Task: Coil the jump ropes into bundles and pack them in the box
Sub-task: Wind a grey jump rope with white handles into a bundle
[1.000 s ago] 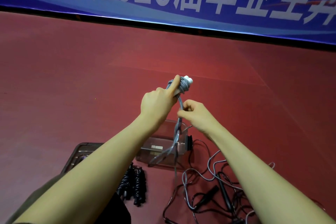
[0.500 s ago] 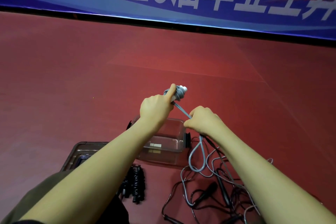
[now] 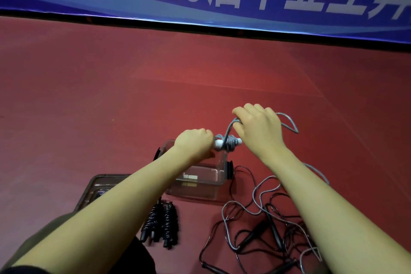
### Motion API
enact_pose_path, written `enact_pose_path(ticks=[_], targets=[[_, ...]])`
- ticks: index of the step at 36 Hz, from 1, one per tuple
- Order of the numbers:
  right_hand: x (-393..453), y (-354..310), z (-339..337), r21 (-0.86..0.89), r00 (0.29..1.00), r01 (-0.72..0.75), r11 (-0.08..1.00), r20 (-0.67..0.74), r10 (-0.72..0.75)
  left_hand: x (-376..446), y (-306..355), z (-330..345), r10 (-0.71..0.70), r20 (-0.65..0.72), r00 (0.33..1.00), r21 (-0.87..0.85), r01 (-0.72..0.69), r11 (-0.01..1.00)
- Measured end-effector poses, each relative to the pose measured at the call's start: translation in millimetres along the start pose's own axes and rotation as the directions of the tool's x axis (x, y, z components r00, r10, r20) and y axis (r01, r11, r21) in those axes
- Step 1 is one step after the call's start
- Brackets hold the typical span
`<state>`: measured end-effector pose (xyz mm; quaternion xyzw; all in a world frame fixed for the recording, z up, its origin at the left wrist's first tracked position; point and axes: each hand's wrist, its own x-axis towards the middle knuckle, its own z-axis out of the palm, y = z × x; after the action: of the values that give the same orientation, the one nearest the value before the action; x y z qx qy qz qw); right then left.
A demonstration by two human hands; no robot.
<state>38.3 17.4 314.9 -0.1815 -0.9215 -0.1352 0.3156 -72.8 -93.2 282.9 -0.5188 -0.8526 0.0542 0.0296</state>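
My left hand (image 3: 194,144) grips the white handles (image 3: 219,143) of a grey jump rope, held level above the clear plastic box (image 3: 201,181). Grey cord (image 3: 230,143) is wound in turns around the handles. My right hand (image 3: 259,129) pinches the loose grey cord just above the winding, and a loop of the cord (image 3: 289,125) sticks out to the right of it. The rest of the grey cord trails down behind my right forearm to the floor. A coiled black rope bundle (image 3: 161,221) lies on the floor in front of the box.
The box lid (image 3: 97,187) lies on the red floor at the left, partly under my left arm. A tangle of loose black and grey ropes (image 3: 264,224) spreads over the floor at the right. A blue banner hangs along the far edge.
Both hands have dropped lower. The handles turned from pointing up to lying level. My right hand swung from below the winding to above and right of it, carrying the cord around.
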Motion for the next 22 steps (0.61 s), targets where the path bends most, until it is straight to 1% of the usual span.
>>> enact_pose_path(ticks=[1,3,5,7,8,9,10,12,14,16,17,18,19,20,21,22], targets=[[1,1,-1,0.034,1.0,-0.012,0.999,0.007,0.012,-1,2,-2,0.048,-0.003,0.999,0.031,-0.048,0.998],[3,0,-2,0.094,0.996,-0.047,0.994,0.082,0.04,-3,5,-6,0.133,-0.03,0.991,0.102,-0.129,0.986],[7,2,-5,0.113,0.968,-0.104,0.988,0.242,0.074,-6,6,-10,0.21,-0.059,0.976,0.166,-0.198,0.966],[8,8,-8,0.165,0.939,-0.158,0.974,0.331,0.096,-7,5,-14,0.275,-0.109,0.955,0.208,-0.248,0.946],[8,10,-8,0.183,0.932,-0.171,0.968,0.349,0.099,-8,3,-15,0.337,-0.184,0.923,0.211,-0.298,0.931],[8,12,-7,0.196,0.923,-0.172,0.966,0.376,0.088,-8,1,-16,0.427,-0.282,0.859,0.232,-0.371,0.899],[7,13,-7,0.218,0.912,-0.175,0.96,0.403,0.075,-10,-1,-17,0.477,-0.344,0.809,0.237,-0.417,0.877],[5,13,-4,0.281,0.892,-0.22,0.934,0.445,0.077,-10,-7,-18,0.506,-0.461,0.729,0.201,-0.47,0.859],[5,14,-2,0.331,0.887,-0.254,0.909,0.453,0.084,-10,-9,-20,0.51,-0.54,0.669,0.19,-0.493,0.849],[5,13,-1,0.366,0.873,-0.299,0.881,0.479,0.097,-13,-8,-29,0.475,-0.619,0.626,0.135,-0.51,0.849],[4,15,-2,0.426,0.848,-0.373,0.824,0.517,0.117,-14,-6,-32,0.425,-0.658,0.622,0.085,-0.499,0.862],[3,13,-5,0.503,0.804,-0.481,0.718,0.58,0.132,-15,-4,-34,0.366,-0.694,0.62,0.027,-0.485,0.874],[0,11,-7,0.513,0.759,-0.539,0.668,0.639,0.122,-15,-1,-35,0.287,-0.713,0.64,-0.046,-0.452,0.891],[-2,8,-8,0.481,0.74,-0.536,0.694,0.663,0.112,-16,1,-35,0.182,-0.717,0.672,-0.138,-0.394,0.909],[-1,5,-7,0.425,0.72,-0.53,0.734,0.682,0.126,-16,4,-38,0.062,-0.691,0.72,-0.24,-0.31,0.92],[0,2,-4,0.387,0.725,-0.523,0.759,0.671,0.157,-16,6,-42,-0.058,-0.618,0.784,-0.358,-0.214,0.909]])
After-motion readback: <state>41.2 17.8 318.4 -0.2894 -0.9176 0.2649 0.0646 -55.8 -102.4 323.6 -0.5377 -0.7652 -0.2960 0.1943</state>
